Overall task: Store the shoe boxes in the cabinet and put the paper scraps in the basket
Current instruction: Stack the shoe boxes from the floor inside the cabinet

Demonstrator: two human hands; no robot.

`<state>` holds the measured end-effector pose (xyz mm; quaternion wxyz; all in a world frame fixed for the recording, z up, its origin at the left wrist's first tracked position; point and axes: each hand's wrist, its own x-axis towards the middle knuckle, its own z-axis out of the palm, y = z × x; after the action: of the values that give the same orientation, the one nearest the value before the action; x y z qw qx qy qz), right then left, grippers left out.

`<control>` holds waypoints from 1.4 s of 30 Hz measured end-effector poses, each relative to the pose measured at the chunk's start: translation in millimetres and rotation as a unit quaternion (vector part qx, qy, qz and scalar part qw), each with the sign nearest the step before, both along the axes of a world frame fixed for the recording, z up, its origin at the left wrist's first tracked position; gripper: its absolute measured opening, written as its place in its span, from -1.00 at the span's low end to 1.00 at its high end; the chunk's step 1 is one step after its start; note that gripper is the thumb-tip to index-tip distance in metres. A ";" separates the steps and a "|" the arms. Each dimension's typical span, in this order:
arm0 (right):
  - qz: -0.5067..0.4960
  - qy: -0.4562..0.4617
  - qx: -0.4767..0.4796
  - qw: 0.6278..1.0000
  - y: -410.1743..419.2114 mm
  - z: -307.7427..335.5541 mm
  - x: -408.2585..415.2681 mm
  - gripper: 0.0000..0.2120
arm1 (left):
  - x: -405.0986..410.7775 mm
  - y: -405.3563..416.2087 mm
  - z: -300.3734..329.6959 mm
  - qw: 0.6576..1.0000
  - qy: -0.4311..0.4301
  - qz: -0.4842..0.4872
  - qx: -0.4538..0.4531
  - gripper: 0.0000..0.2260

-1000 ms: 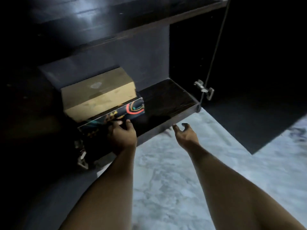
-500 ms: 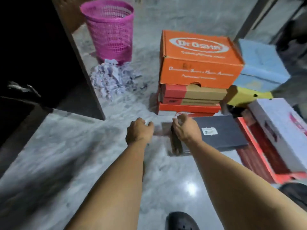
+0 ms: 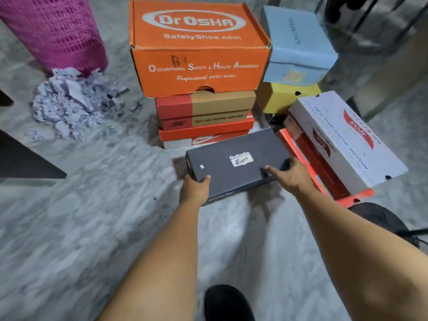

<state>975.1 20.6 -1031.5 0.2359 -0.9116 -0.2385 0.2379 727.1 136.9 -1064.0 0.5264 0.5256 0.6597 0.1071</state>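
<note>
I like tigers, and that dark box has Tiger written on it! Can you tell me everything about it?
The dark grey shoe box is long, flat and looks like matte cardboard, with its lid shut. A white label on top reads "Onitsuka Tiger", a tiny white sticker sits nearby, and faint lettering runs along its near side. It lies slanted, low over the marble floor, in front of the orange stack. The left hand grips its near left corner; the right hand holds its right end. Whether it is lifted cannot be told.
</note>
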 end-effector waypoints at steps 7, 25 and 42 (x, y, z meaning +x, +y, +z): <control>-0.001 -0.018 -0.032 0.999 14.9 -13.1 -11.4 0.09 | -23.3 8.0 -10.0 0.994 -0.047 0.100 0.001 -0.62; 0.336 0.233 0.038 0.912 106.0 11.4 -323.1 -0.37 | -368.2 -79.0 55.8 0.843 0.015 0.536 0.048 -0.59; 0.507 0.435 0.323 0.671 210.4 160.2 -732.3 -0.57 | -672.4 -85.0 212.9 0.466 0.062 0.776 0.421 -0.65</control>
<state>242.9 231.0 -871.3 0.4357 -0.3108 -0.5963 0.5983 54.8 51.9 -851.1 -0.1002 -0.0388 0.7026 0.7034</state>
